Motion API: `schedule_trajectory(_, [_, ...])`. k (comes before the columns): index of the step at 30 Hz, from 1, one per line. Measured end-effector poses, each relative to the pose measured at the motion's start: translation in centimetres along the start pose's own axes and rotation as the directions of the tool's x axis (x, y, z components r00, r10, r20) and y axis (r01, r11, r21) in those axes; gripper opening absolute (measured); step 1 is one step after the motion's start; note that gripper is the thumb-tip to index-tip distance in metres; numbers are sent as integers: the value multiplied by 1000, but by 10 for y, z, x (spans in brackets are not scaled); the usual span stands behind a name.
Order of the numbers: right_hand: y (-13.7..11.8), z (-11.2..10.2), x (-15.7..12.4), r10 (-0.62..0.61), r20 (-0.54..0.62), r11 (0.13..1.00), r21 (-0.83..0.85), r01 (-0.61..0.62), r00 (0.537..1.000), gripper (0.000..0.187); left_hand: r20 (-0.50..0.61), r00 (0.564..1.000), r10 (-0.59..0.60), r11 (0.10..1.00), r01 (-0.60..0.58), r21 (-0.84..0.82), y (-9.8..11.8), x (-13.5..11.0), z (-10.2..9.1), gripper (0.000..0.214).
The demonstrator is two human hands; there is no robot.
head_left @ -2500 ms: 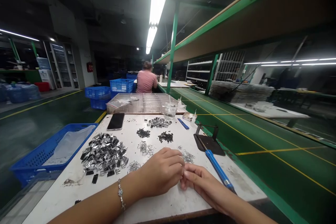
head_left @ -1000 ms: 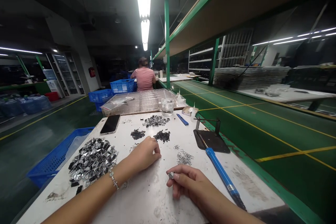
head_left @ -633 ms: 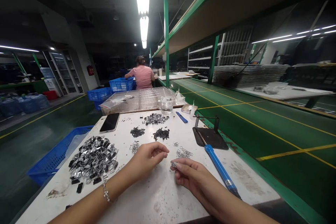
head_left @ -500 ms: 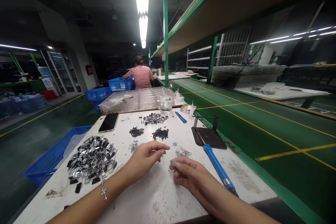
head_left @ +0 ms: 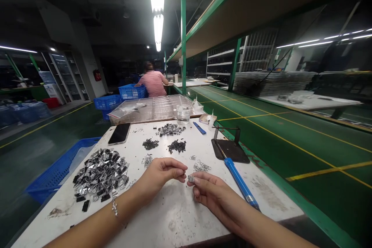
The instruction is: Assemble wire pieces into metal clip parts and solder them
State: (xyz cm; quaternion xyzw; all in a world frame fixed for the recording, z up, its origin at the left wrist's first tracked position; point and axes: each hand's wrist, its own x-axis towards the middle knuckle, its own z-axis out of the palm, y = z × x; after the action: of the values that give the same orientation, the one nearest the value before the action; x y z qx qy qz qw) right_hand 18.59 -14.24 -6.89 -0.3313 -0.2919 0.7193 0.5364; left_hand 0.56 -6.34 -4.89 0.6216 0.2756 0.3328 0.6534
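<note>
Fingers of the right hand point(head_left: 213, 192) grip a small silvery metal part point(head_left: 190, 178) above the near middle of a white workbench point(head_left: 157, 221), as I watch remotely through the head camera. Just left of it, the left hand point(head_left: 165, 172) has its thumb and forefinger drawn together; I cannot tell whether anything tiny sits between them. My concern is the right hand's fingertip hold: a slight twist, or a nudge from the left, could pop the part loose and lose it among the silvery pins point(head_left: 202, 166) just beyond. At left, a bracelet point(head_left: 114, 206) hangs close to a heap of silver-and-black parts point(head_left: 101, 174); a sideways sweep of that arm could snag or scatter the nearest pieces. At right, a blue-handled soldering iron point(head_left: 240, 182) leans on a black stand point(head_left: 231, 150). I cannot see whether it is hot, but a stray forearm could knock it askew or risk a burn. Farther off, two piles of small black pieces point(head_left: 177, 146) lie close enough to mix if brushed. Beyond them, a clear cup point(head_left: 183, 115) could tip under an overlong reach. Far back, a person in pink point(head_left: 154, 84) sits beside a blue crate point(head_left: 132, 91).
</note>
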Motion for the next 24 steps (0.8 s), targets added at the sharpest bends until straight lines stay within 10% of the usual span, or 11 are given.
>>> schedule_trajectory(24, [-5, 7, -3, -15, 45, 992, -128, 21, 999, 14, 101, 981, 168, 899, -194, 392, 8, -11, 10, 15])
